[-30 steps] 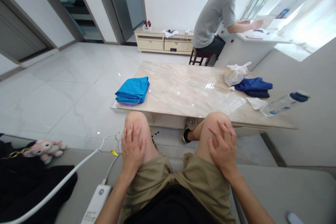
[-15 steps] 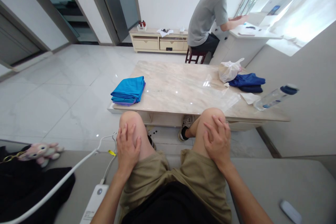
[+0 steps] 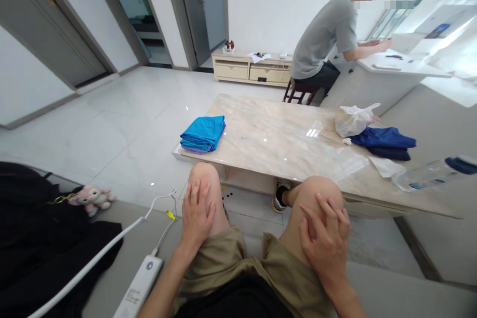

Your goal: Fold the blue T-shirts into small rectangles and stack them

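My left hand [image 3: 197,213] lies on my left knee, fingers spread and holding nothing. On the other knee rests my right hand [image 3: 326,236], its fingers apart and slightly bent, also without anything in it. In front of my knees stands a low marble-topped table [image 3: 268,134]. A folded stack of bright blue cloth [image 3: 203,133] with a purple layer beneath sits at its left end. Toward the right end are a white plastic bag [image 3: 355,120], dark blue folded cloth [image 3: 387,140], a white paper [image 3: 385,166] and a clear bottle with a blue lid [image 3: 436,174].
Beside me on the grey couch lie a white power bank [image 3: 139,285] with a cable, black fabric [image 3: 33,248] and a pink plush toy [image 3: 93,198]. A person in a grey shirt [image 3: 326,35] sits at a white desk [image 3: 402,67]. A low cabinet [image 3: 238,69] lines the wall.
The view has turned left, so the table, cloth and seated person appear farther right. Both hands stay on the knees.
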`<action>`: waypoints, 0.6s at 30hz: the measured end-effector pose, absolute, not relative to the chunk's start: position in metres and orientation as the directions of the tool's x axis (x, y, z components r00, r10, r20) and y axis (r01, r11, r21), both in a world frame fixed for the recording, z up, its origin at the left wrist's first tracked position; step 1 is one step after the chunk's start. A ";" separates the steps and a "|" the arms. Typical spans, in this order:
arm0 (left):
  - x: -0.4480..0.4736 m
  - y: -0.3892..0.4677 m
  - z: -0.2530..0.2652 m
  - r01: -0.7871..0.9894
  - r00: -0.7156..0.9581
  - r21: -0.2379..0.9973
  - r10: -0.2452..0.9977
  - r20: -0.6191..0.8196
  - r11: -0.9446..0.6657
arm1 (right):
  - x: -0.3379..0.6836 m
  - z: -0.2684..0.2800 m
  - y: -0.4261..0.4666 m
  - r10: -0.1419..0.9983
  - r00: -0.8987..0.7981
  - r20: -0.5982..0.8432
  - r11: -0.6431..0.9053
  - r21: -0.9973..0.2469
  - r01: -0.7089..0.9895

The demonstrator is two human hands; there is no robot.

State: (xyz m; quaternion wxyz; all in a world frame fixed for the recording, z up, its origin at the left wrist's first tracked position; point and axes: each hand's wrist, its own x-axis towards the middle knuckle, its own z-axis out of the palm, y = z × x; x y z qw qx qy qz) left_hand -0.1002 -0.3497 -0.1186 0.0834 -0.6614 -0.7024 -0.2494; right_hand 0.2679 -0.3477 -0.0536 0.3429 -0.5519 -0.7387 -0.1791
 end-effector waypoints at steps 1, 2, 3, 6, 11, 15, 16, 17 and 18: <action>-0.100 -0.347 -0.116 0.975 -0.107 0.222 0.892 0.440 0.008 | 0.268 -0.055 -0.346 0.691 -0.160 0.705 0.327 -0.107 0.939; -0.101 -0.342 -0.113 0.978 -0.103 0.206 0.898 0.428 0.014 | 0.270 -0.057 -0.344 0.692 -0.161 0.704 0.326 -0.106 0.939; -0.103 -0.333 -0.108 0.980 -0.102 0.196 0.906 0.410 0.022 | 0.272 -0.059 -0.342 0.695 -0.156 0.702 0.324 -0.112 0.939; -0.119 -0.281 -0.086 0.977 -0.114 0.211 0.934 0.339 0.042 | 0.281 -0.064 -0.339 0.708 -0.132 0.694 0.321 -0.150 0.935; -0.145 -0.141 -0.055 0.978 -0.081 0.208 0.967 0.243 0.030 | 0.291 -0.068 -0.340 0.721 -0.118 0.683 0.311 -0.166 0.936; -0.146 -0.066 -0.049 0.992 -0.112 0.076 0.984 0.139 0.102 | 0.290 -0.070 -0.339 0.714 -0.119 0.690 0.302 -0.150 0.942; -0.146 -0.056 -0.051 0.993 -0.111 0.061 0.987 0.116 0.105 | 0.288 -0.070 -0.339 0.713 -0.120 0.691 0.299 -0.144 0.943; -0.147 -0.048 -0.054 0.993 -0.114 0.054 0.989 0.099 0.109 | 0.287 -0.070 -0.340 0.714 -0.119 0.690 0.296 -0.143 0.944; -0.148 -0.043 -0.057 0.991 -0.127 0.064 0.988 0.087 0.121 | 0.285 -0.068 -0.341 0.718 -0.115 0.686 0.293 -0.148 0.945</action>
